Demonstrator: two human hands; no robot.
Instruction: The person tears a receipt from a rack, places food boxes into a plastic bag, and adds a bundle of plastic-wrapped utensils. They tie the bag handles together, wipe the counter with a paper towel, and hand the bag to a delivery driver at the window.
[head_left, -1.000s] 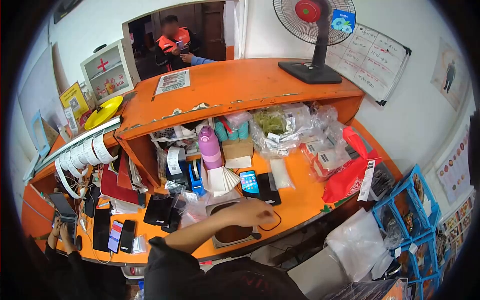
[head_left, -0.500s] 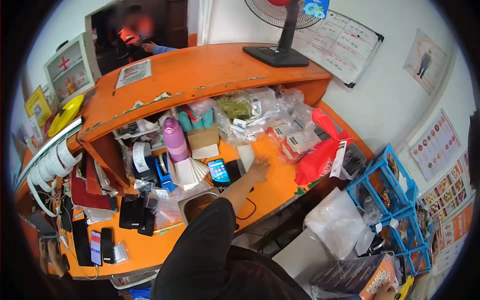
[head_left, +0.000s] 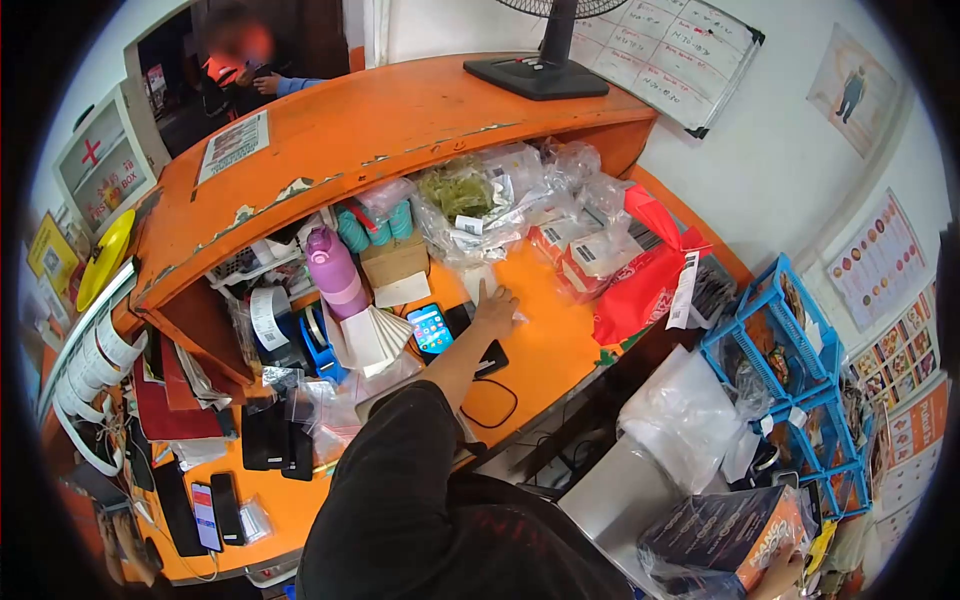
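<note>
Left hand (head_left: 496,310), fingers spread flat, rests on the clear packet (head_left: 478,281) lying on the orange counter (head_left: 550,352) next to the lit phone (head_left: 430,328), prob. bc thin plastic sits flush; right hand (head_left: 783,572) at printed bag (head_left: 725,540), grip unclear.

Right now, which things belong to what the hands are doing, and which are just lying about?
In use: left hand, flat on the white packet; right hand, holding the orange box.
Lying about: lit phone, purple bottle, red bag, blue baskets, fan base.
</note>
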